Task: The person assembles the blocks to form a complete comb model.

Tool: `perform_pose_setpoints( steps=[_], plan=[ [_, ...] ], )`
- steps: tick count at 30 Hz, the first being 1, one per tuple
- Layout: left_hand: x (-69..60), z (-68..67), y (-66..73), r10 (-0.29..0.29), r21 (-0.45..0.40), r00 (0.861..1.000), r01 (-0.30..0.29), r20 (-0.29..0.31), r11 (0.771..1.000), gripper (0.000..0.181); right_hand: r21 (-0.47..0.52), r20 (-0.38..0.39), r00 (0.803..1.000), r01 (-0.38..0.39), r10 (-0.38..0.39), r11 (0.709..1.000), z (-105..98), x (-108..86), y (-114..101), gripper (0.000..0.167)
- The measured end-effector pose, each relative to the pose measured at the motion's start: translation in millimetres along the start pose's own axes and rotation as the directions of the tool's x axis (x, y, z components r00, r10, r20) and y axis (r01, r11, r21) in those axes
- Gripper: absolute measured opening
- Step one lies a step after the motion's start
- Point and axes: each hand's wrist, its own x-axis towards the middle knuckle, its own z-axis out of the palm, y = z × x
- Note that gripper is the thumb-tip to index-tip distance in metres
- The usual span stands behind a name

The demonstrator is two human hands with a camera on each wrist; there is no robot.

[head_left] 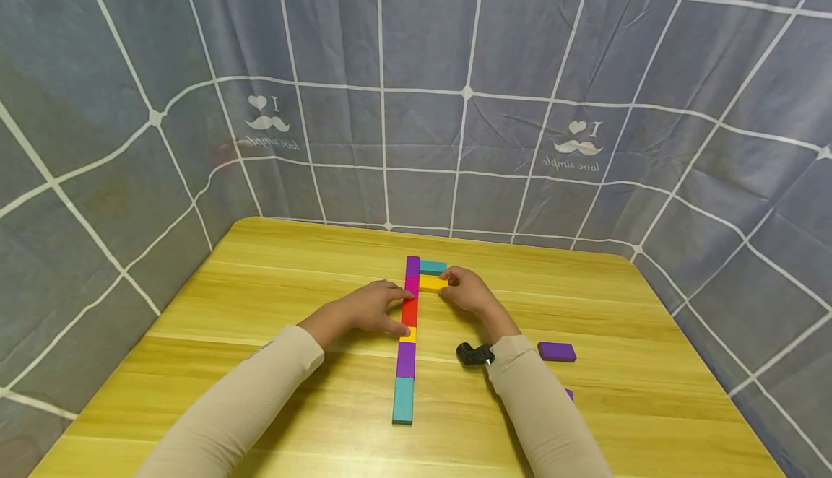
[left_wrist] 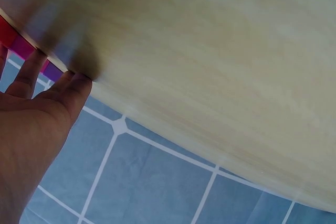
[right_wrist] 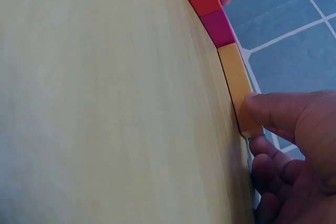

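A straight row of coloured blocks runs down the table: purple point(head_left: 412, 266), magenta point(head_left: 412, 286), red point(head_left: 409, 313), a yellow one point(head_left: 411, 334), purple point(head_left: 406, 359) and teal point(head_left: 403, 400). My left hand point(head_left: 370, 309) rests along its left side, index fingertip by the magenta-red joint and thumb at the small visible yellow part. Extending right from the row's top are a teal block point(head_left: 432, 267) and a yellow block point(head_left: 432, 284). My right hand point(head_left: 471, 293) pinches the yellow block's right end; in the right wrist view the thumb point(right_wrist: 268, 106) presses its side.
A purple block point(head_left: 556, 352) lies to the right on the wooden table point(head_left: 292, 406). Another purple piece point(head_left: 569, 395) is mostly hidden by the right sleeve point(head_left: 539, 406). A black wrist device point(head_left: 473, 354) sits at the right wrist. A grey checked curtain point(head_left: 422, 131) surrounds the table's back and sides.
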Motion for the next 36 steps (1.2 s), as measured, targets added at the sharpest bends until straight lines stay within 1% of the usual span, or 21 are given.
perform_pose_setpoints(
  steps=[6,11,19,27,36],
  plan=[
    [0.2,-1.3,1.3,-0.007,0.004,1.0,0.007,0.005,1.0,0.077,-0.024,-0.017,1.0,0.0,-0.001,1.0,0.3,0.8,-2.1,0.024],
    [0.1,-3.2,2.5,0.005,-0.007,1.0,-0.005,-0.001,1.0,0.076,-0.043,-0.025,1.0,-0.007,0.006,0.999,1.0,1.7,-3.6,0.023],
    [1.1,-3.6,2.2,-0.004,0.005,1.0,0.004,0.0,1.0,0.077,-0.044,-0.025,1.0,-0.014,0.013,0.999,1.0,3.1,-3.7,0.023],
    [2.9,-2.8,2.2,-0.014,-0.009,1.0,0.014,-0.001,1.0,0.077,-0.051,-0.024,0.999,-0.026,0.025,0.998,0.1,4.4,-2.5,0.023],
    [2.6,-5.1,3.9,-0.015,-0.021,1.0,0.015,-0.002,1.0,0.077,-0.05,-0.015,0.999,-0.029,0.028,0.998,-0.1,6.3,-1.6,0.023]
  ],
)
